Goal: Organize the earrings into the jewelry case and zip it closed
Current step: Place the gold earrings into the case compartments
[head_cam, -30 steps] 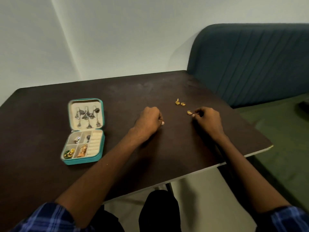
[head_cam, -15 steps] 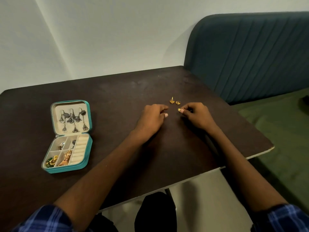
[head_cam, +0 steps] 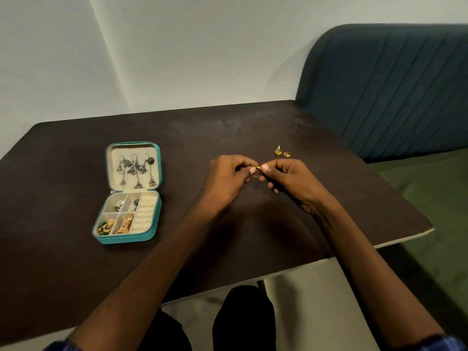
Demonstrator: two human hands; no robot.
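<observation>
A teal jewelry case [head_cam: 149, 231] lies open on the left of the dark table [head_cam: 63, 249]. Silver drop earrings [head_cam: 136, 169] hang in its lid, and gold and green pieces fill its front compartments. My left hand [head_cam: 225, 181] and my right hand [head_cam: 288, 181] meet above the table's middle, both pinching one small gold earring [head_cam: 257, 171] between their fingertips. Two more gold earrings [head_cam: 282, 152] lie on the table just beyond my right hand.
A blue padded seat back [head_cam: 392, 92] stands right of the table, with a green cushion [head_cam: 435, 198] below it. White walls meet in a corner behind. The table's near right edge [head_cam: 405, 236] runs diagonally close to my right forearm.
My right hand picked the gold earring off the table and brought it to the left. My left hand came up to meet it, and both now hold it.
</observation>
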